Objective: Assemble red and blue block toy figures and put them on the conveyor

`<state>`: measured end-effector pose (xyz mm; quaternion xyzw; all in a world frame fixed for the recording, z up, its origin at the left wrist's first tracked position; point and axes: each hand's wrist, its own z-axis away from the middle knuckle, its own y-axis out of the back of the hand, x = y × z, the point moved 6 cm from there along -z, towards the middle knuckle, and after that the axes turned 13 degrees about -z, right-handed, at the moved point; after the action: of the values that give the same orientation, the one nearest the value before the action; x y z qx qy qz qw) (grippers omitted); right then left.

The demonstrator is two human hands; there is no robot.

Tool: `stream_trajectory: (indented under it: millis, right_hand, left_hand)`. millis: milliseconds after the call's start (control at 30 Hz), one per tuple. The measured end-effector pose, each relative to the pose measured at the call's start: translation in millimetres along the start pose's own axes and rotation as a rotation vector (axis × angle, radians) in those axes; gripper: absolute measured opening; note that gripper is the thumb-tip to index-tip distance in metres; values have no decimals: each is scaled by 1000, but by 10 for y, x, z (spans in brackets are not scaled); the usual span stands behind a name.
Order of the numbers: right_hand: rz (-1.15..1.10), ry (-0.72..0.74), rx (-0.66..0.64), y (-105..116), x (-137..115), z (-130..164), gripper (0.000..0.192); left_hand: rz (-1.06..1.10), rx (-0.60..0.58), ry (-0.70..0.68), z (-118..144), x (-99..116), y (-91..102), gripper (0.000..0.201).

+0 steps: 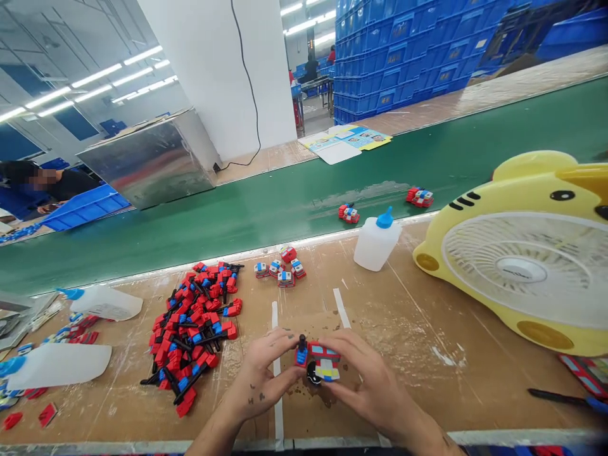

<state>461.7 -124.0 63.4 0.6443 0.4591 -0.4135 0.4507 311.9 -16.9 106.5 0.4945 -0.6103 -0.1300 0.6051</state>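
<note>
From the head view, the left hand [260,380] pinches a small red-and-blue part with a black peg [301,353], its long axis upright, peg pointing up and away from the person. The right hand [365,386] grips a red, blue and yellow toy body [325,363], its long axis lying across, left to right. The two pieces touch or nearly touch between the fingertips, just above the tabletop [427,342], low in the middle of the view. The left hand is nearer the pile of red-and-blue parts [192,326], which lies to the left; a glue bottle [377,242] stands well beyond.
</note>
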Motion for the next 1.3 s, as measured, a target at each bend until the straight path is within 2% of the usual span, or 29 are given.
stream_trajectory:
  millis: [167,300,367,433,500,567,633,700,800,900,1033,1133,1200,1300]
  right_hand:
    - [122,94,37,-30,-124,-159,54]
    - [249,190,144,-56,-211,-389,51]
    - [306,241,190,-78,-227,-581,51]
    - [335,275,250,-51,-185,-816,47]
    - [314,250,305,44,-48,-1069,45]
    - [290,140,307,164,194,-1303,54]
    - [306,34,272,257,451,-1473,64]
    - [356,1,224,283,636,-1576,62]
    - [415,37,123,179,766,-1655,58]
    - [476,43,92,65,815,-1702,50]
    - [489,30,96,34,861,-1766,38]
    - [427,24,89,109,885,-1710,35]
    - [339,3,107,233,884,-1550,42]
    - [62,-130,169,508,906,-1116,58]
  left_hand:
    - [169,112,118,0,-185,-111,34]
    - [202,313,270,-55,-258,-304,52]
    - [138,428,361,-194,-273,-314,66]
    - [18,495,413,-458,-308,-220,71]
    - [-180,438,428,-869,-413,-64,68]
    - [-411,270,449,-1369,-637,99,65]
    - [-497,166,481,-1860,-939,276,63]
    - [-546,65,500,-2294,-1226,387,59]
    - [-612,-122,519,-2740,-1525,381,39]
    - [-663,-278,520,-2948,-1647,254,31]
    - [-723,-384,498,-2965,-1695,170,36]
    - [-774,-372,447,-2704,-1666,355,48]
    - [-825,-350,422,-2297,-1585,588,53]
    - [-913,-374,440,-1328,-1369,899,34]
